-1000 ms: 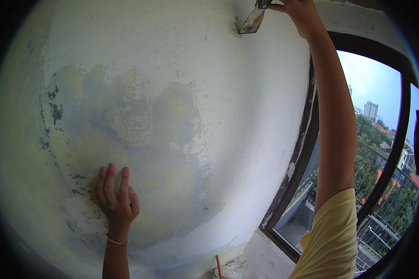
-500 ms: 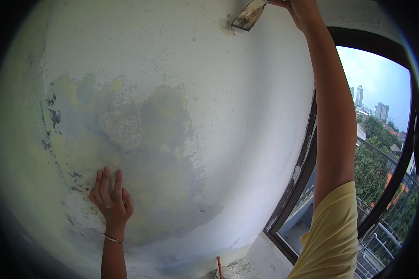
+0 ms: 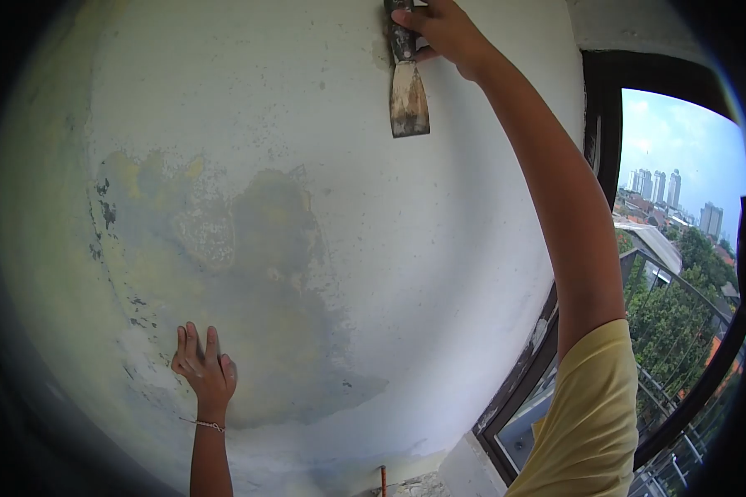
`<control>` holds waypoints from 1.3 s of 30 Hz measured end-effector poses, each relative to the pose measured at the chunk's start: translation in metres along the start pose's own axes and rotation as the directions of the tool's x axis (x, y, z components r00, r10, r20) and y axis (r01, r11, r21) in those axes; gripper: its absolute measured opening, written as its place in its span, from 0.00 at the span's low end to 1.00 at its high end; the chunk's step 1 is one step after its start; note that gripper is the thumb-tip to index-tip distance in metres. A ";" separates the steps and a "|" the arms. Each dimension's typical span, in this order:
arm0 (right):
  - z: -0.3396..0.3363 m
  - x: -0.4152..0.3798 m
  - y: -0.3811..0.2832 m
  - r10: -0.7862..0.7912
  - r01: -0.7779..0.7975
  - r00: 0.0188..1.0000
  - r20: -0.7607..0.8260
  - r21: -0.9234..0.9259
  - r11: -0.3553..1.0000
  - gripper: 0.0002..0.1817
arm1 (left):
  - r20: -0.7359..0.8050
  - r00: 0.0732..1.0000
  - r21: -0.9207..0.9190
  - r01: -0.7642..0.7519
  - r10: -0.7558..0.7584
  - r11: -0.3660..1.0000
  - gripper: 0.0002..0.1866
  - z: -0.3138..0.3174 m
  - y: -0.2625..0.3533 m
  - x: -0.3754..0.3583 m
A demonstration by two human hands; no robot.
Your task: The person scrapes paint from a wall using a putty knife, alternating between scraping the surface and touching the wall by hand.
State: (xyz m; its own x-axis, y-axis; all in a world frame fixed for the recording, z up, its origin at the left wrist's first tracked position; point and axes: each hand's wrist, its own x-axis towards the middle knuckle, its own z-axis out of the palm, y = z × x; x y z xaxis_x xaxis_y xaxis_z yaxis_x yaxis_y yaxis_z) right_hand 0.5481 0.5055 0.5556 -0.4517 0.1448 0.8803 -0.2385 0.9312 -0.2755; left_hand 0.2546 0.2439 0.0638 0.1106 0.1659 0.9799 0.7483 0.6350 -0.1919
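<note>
High on the pale wall (image 3: 373, 248), my right hand (image 3: 449, 35) grips the dark handle of a putty knife (image 3: 409, 99). Its stained, worn blade points downward and lies close over the wall surface. My left hand (image 3: 203, 364) rests against the wall at lower left, fingers spread and stretched upward, holding nothing. Around and above it spreads a large grey and yellowish patch (image 3: 278, 224) where the paint has come away, with dark flaked spots (image 3: 108, 207) along its left side.
A dark-framed window (image 3: 603, 116) stands open to the right, near my right arm, with railings, trees and tall buildings outside. At the bottom, a thin orange-brown rod (image 3: 383, 479) stands upright by a rough broken ledge (image 3: 423, 485).
My right hand has moved left, and the putty knife has swung from a slant to blade straight down. My left hand stays on the wall. The view has shifted slightly.
</note>
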 end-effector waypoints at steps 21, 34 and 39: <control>0.042 0.000 -0.057 -0.451 0.608 0.583 -0.676 -0.005 0.794 0.14 | 0.007 0.998 -0.024 -0.055 0.055 0.998 0.25 0.000 -0.022 -0.048; 0.049 0.028 -0.052 -0.611 0.461 0.381 -0.694 -0.430 0.776 0.23 | -0.026 0.998 -0.040 -0.063 0.062 0.997 0.25 0.002 -0.025 -0.050; 0.039 0.015 -0.080 -0.650 0.504 0.258 -0.715 -0.474 0.722 0.24 | -0.023 0.998 -0.059 -0.065 0.063 0.996 0.25 0.003 -0.025 -0.052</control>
State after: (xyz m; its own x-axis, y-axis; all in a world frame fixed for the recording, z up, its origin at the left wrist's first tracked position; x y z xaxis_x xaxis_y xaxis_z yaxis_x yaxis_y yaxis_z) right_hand 0.5271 0.4202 0.5762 0.6527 -0.3290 0.6825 0.0078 0.9037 0.4282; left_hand 0.2281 0.2215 0.0171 0.1730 0.1883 0.9668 0.7771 0.5770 -0.2514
